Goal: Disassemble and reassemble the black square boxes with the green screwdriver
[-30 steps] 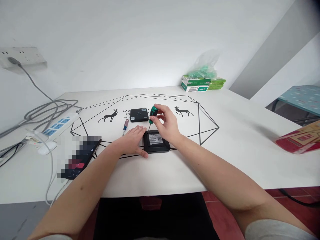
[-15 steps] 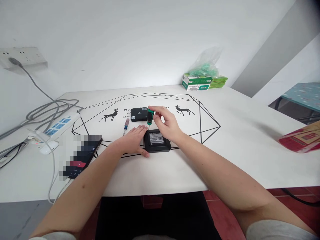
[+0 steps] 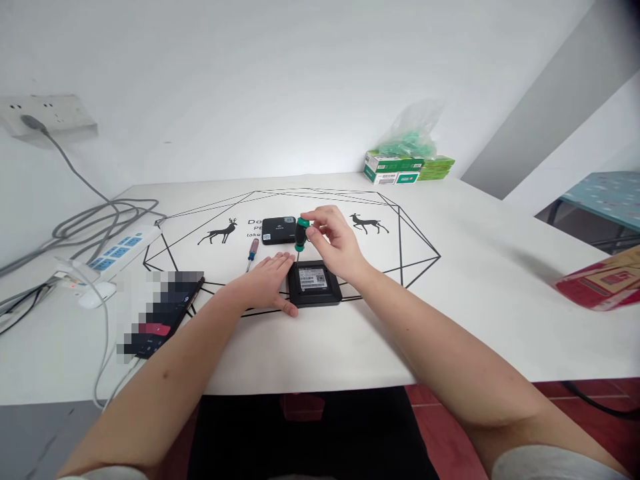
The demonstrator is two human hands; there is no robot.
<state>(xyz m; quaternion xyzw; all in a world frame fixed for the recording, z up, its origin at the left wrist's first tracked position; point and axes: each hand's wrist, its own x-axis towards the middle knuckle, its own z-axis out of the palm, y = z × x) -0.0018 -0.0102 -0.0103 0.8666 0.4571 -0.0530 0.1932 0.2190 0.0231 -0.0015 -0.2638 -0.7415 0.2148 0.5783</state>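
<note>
A black square device with a white label lies on the table. Against its left edge rests my left hand, open, with the fingers stretched out along the side and the thumb by the near corner. My right hand is closed on the green-and-black handle of a screwdriver. The screwdriver stands nearly upright, its tip at the device's far left corner; whether a screw sits there is too small to tell. Beyond my left hand lies a second screwdriver with a reddish, blue-collared handle. A black square cover lies behind both hands.
To the left are a phone with a partly blurred screen, a white power strip and coiled grey cable. Green-and-white boxes under a plastic bag stand at the back. A red package sits at the right edge.
My right hand's fingers have shifted slightly on the screwdriver handle, which leans a little more to the right at the top. My left hand and the device stay put.
</note>
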